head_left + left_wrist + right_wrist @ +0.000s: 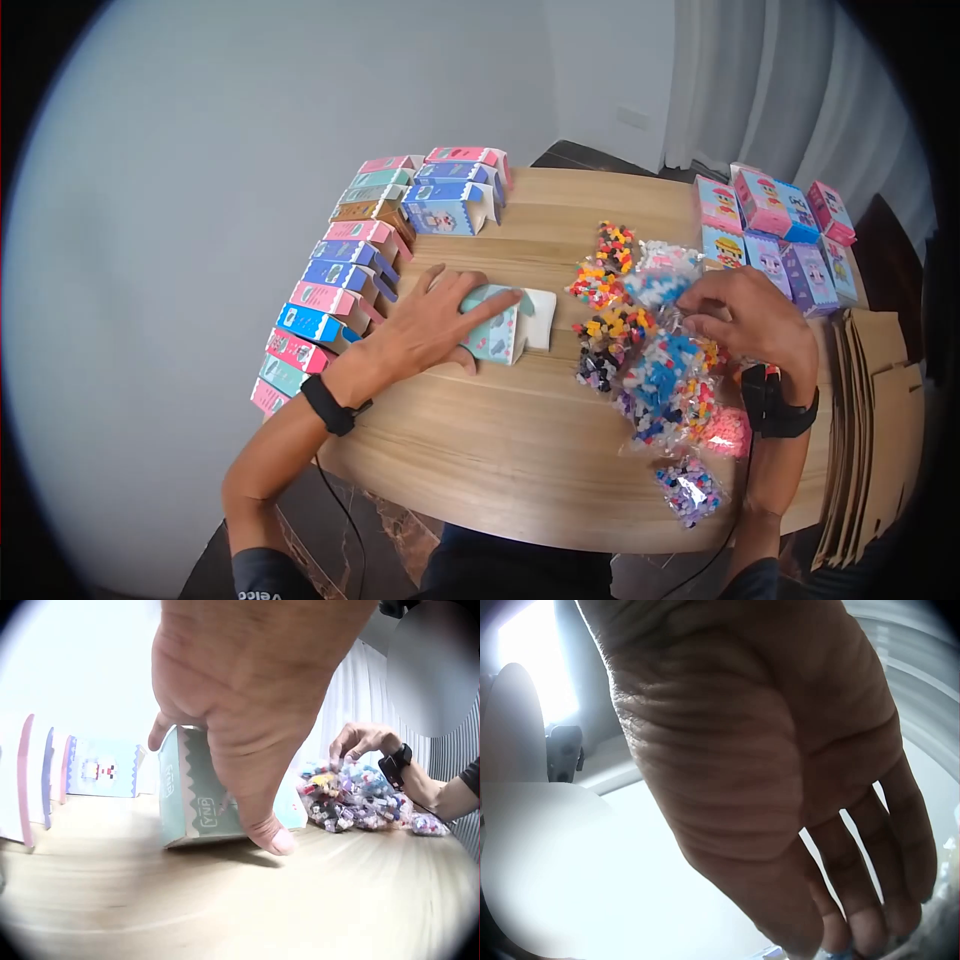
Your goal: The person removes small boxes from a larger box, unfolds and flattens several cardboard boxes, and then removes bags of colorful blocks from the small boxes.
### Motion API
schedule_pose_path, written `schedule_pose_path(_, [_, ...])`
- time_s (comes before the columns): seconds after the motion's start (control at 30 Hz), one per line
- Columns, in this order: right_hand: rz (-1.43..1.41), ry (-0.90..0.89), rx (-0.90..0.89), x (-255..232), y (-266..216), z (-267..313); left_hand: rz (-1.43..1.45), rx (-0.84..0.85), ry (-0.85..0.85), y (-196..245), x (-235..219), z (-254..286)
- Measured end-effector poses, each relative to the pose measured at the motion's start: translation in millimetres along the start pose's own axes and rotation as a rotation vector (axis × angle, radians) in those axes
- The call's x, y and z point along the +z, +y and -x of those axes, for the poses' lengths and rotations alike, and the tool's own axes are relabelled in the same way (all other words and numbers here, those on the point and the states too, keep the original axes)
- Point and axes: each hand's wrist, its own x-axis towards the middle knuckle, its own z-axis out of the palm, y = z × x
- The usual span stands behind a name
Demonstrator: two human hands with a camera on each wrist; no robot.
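Note:
A mint-green small cardboard box (493, 325) lies on the table with its white flap (540, 318) standing out to the right. My left hand (425, 318) grips it, fingers across the top and thumb low on the near side; the left wrist view shows the thumb by the tabletop. Over the pile of clear bags of tiny coloured bricks (665, 365), my right hand (745, 312) pinches at a bag of blue and white pieces (660, 275). In the right wrist view the fingertips (870, 941) reach down to blue bits, mostly cut off by the frame.
Open-flapped boxes (350, 245) stand in rows along the left side. Closed picture boxes (765, 215) are stacked at the back right. Flat brown cardboard (870, 420) leans at the right edge. A loose bag of purple bricks (690, 490) lies near the front edge.

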Motion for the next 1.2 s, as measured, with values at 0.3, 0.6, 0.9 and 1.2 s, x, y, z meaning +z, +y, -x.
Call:
schedule_pose_path(0.3, [-0.07, 0.609, 0.039, -22.9, -11.7, 20.9, -0.116, 0.052, 0.036, -73.0, -13.0, -27.1])
schedule_pose_path(0.6, [-0.276, 1.032, 0.022, -36.6, 2.6, 28.3, -0.317, -0.071, 0.037, -115.3, -8.9, -41.0])
schedule_pose_path(0.9, [-0.482, 1.429, 0.046, -51.3, 11.8, 37.8, -0.43, -0.159, 0.041, -139.7, 7.7, -42.6])
schedule_pose_path(1.2, [-0.139, 1.527, 0.296, -71.4, 102.0, 50.2, -0.116, -0.257, 0.332, -10.5, -24.1, -51.3])
